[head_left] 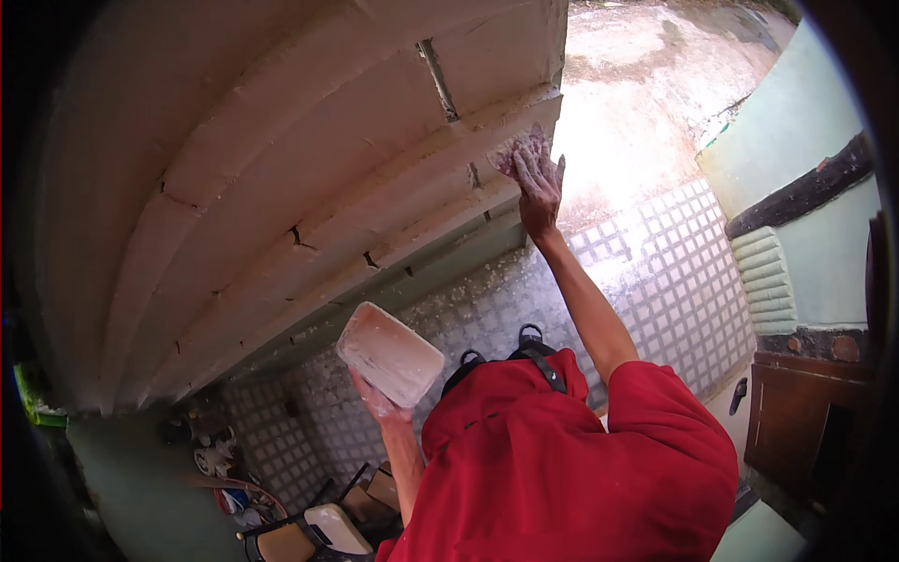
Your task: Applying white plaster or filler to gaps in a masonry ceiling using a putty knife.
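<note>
My left hand (382,401) supports a white rectangular plastic tub (389,354) from below and behind. The tub tilts, and a pale, powdery coating covers its inside. Most of my left fingers are hidden behind it. Up at the far end of the pale, ridged wall (375,159), my outstretched right hand (540,187) presses a crumpled purplish rag (508,157) against a ledge. White dust coats both the rag and the fingers. Several dark cracks and gaps break the wall's ledges near that hand.
Beyond the wall's end lies a bright doorway to concrete ground (646,84). Patterned floor tiles (665,244) spread below, spotted white on the left. Chairs (337,529) and clutter (229,468) stand at lower left. A wooden cabinet (796,412) and dark beam (805,187) are at right.
</note>
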